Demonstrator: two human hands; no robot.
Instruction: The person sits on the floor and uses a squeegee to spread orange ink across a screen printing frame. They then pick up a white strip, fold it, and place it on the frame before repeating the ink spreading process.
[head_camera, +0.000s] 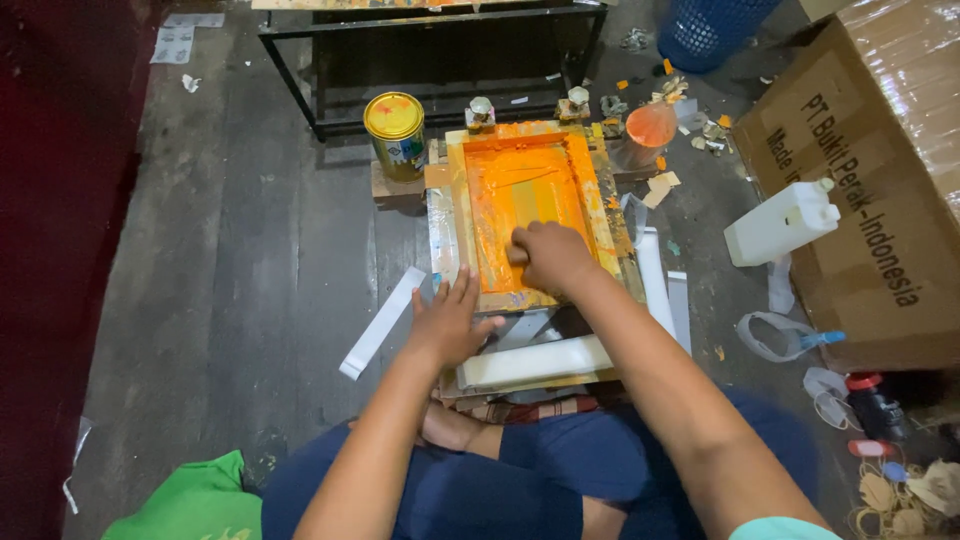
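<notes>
A wooden-framed printing screen (590, 195) covered in orange ink lies on the floor in front of me. My right hand (548, 255) is closed around a squeegee at the near end of the screen; the tool is mostly hidden under the fingers. With its fingers spread, my left hand (448, 318) presses flat on the frame's near left corner. White strips (535, 360) lie stacked under the frame's near edge.
A yellow-lidded tin (394, 130) stands left of the screen, an orange-stained cup (650, 128) to its right. A white jug (785, 222) leans by a big cardboard box (880, 170). A loose white strip (382, 322) lies left. Black metal rack (440, 50) behind; blue basket (705, 30).
</notes>
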